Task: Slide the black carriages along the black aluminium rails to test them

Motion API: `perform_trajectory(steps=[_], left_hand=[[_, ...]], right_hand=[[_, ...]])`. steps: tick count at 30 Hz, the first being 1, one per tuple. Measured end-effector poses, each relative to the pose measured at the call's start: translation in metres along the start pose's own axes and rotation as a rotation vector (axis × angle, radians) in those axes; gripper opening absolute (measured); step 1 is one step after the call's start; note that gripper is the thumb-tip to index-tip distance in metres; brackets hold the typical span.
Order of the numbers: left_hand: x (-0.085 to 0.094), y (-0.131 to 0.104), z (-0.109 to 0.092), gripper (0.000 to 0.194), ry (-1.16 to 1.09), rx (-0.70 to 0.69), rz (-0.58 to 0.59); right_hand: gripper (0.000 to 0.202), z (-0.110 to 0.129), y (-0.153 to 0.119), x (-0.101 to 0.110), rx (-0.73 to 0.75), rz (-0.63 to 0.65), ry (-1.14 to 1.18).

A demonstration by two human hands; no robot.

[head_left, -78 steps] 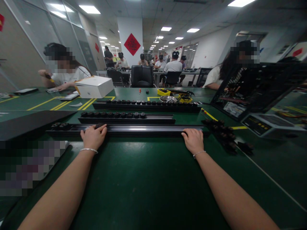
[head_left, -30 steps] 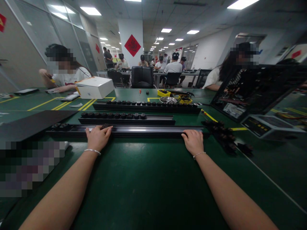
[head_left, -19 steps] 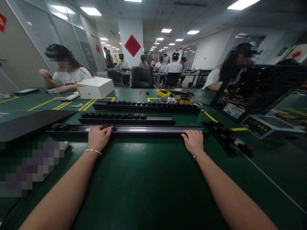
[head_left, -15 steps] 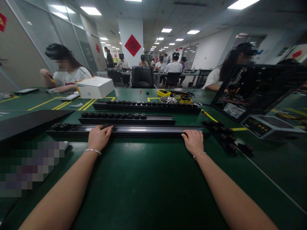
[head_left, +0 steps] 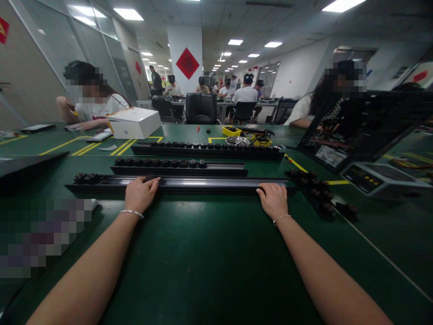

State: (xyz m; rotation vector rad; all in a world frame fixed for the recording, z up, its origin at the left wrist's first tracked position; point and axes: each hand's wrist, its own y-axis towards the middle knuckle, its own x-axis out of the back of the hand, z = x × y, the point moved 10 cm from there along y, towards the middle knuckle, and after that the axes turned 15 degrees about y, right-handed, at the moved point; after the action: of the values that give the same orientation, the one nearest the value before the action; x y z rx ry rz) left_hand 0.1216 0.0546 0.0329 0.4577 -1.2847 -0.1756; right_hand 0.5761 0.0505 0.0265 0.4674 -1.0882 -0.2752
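A long black rail (head_left: 206,184) with a shiny channel lies across the green table (head_left: 203,257). My left hand (head_left: 141,194) is closed over its left half, around a small black part (head_left: 149,178) sitting in the channel. Near the rail's right end rests my right hand (head_left: 273,198), its fingers curled over the front edge. Two black parts (head_left: 85,178) sit at the rail's left end. Behind it are a shorter rail (head_left: 226,169) with several round black parts and a longer rail (head_left: 203,152) lined with similar parts.
Loose black parts (head_left: 314,192) lie right of the rail, beside a grey box-shaped unit (head_left: 385,180) and an open black case (head_left: 358,131). A white box (head_left: 135,123), yellow trays (head_left: 232,131) and a dark panel (head_left: 30,169) are around. People sit at left, right and behind.
The dark panel at the left has shifted left and lower. Both my hands stay nearly where they were on the rail.
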Motion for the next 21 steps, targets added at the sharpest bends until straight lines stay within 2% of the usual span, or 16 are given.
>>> perform_trajectory(steps=[21], left_hand=[[0.009, -0.002, -0.011, 0.044, 0.009, -0.018, -0.064]], right_hand=[[0.030, 0.001, 0.000, 0.001, -0.003, -0.003, 0.000]])
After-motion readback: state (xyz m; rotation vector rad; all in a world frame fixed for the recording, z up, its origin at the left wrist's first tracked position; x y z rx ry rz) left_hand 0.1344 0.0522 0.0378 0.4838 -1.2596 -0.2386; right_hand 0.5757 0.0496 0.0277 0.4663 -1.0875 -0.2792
